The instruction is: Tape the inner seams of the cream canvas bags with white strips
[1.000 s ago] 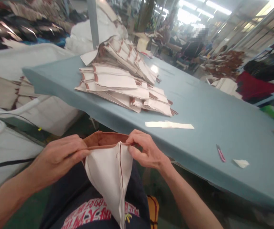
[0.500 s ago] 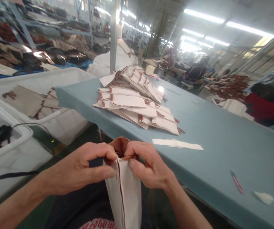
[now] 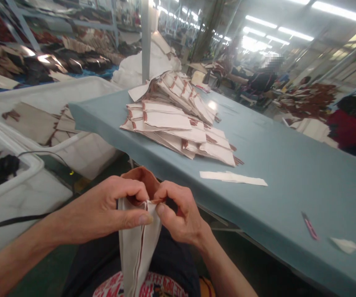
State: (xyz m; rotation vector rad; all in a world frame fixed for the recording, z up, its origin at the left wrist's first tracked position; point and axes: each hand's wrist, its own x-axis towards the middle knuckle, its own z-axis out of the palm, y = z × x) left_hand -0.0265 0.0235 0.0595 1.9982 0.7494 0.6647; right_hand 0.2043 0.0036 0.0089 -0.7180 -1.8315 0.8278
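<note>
Between my hands hangs a tube-like piece of off-white material (image 3: 131,243) with a brown inner side and a dark seam line running down its front. My left hand (image 3: 116,206) pinches its top edge at the seam, thumb in front and fingers inside the opening. Just to the right, my right hand (image 3: 178,210) grips the same edge between thumb and fingers. The brown lining (image 3: 141,177) shows at the open top. The lower end of the piece hangs in front of my dark, red-printed clothing, and the fingertips inside are hidden.
A blue-green covered table (image 3: 277,198) stands ahead, bearing a pile of similar off-white pieces (image 3: 168,119), a pale strip (image 3: 233,178), a pink-handled cutter (image 3: 309,227) and a scrap (image 3: 344,245). White bins (image 3: 94,159) stand at left. A person (image 3: 260,80) sits farther back.
Both hands have shifted slightly left with the piece, still pinching its top edge. The opening shows more brown lining, and the piece's lower end has swung left.
</note>
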